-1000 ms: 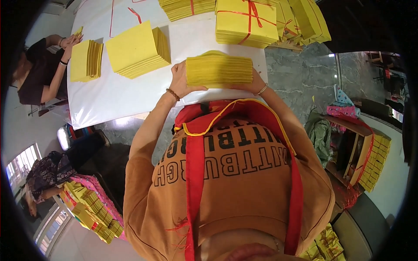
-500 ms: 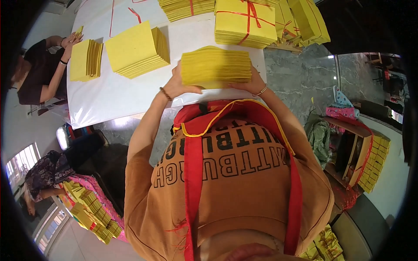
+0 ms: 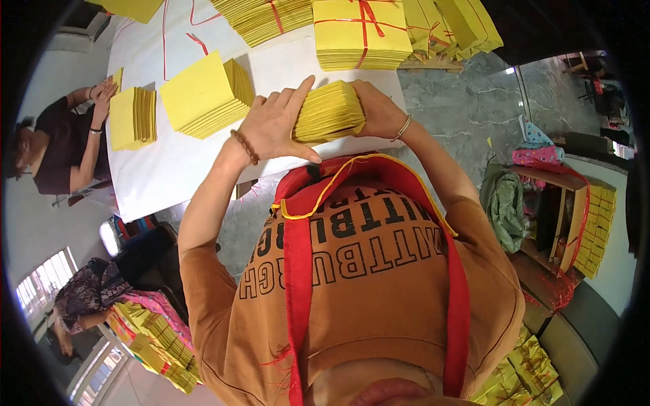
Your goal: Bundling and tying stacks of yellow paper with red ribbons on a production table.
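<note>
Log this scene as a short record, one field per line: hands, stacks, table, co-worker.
Left hand: fingers spread, at the left end of the yellow stack; contact unclear
Right hand: gripping that stack's right end
Table: white top
Left of the hands: large stack, small stack; no string visible around either
Beyond the hands: tied bundle, red string crossing it
Co-worker: at the table's left side, hands together

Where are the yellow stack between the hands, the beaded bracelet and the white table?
Yellow stack [image 3: 329, 114], head view: layered side.
Beaded bracelet [image 3: 245, 147], head view: its beads.
White table [image 3: 172, 166], head view: bare tabletop.
</note>
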`<action>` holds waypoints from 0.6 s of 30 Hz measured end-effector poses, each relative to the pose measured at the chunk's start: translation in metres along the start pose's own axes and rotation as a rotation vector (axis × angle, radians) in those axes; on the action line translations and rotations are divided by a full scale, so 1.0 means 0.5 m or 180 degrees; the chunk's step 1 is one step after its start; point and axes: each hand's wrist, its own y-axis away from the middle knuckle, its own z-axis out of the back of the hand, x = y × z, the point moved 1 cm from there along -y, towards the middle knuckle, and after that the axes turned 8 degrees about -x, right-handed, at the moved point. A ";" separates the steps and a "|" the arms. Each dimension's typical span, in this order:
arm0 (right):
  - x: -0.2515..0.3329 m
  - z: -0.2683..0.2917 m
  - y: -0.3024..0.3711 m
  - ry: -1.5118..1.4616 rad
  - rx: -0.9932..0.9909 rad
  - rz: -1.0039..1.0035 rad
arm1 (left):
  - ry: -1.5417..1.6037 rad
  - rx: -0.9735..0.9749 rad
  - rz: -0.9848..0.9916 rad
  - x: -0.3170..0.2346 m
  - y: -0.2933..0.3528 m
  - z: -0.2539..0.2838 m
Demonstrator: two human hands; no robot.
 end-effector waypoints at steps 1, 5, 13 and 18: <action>0.007 0.000 -0.006 -0.0016 -0.0035 -0.0015 | 0.0063 -0.0201 0.0122 -0.003 0.004 -0.001; 0.034 0.005 -0.018 -0.0269 0.0025 -0.0073 | 0.0823 -0.0848 0.0346 0.041 0.018 -0.029; -0.008 -0.070 0.045 -0.2014 -0.0853 -0.0169 | 0.2919 -0.1184 0.0860 0.073 0.066 -0.075; 0.020 -0.050 -0.001 -0.2349 0.0293 -0.0405 | 0.3450 -0.1251 0.0777 0.084 0.069 -0.135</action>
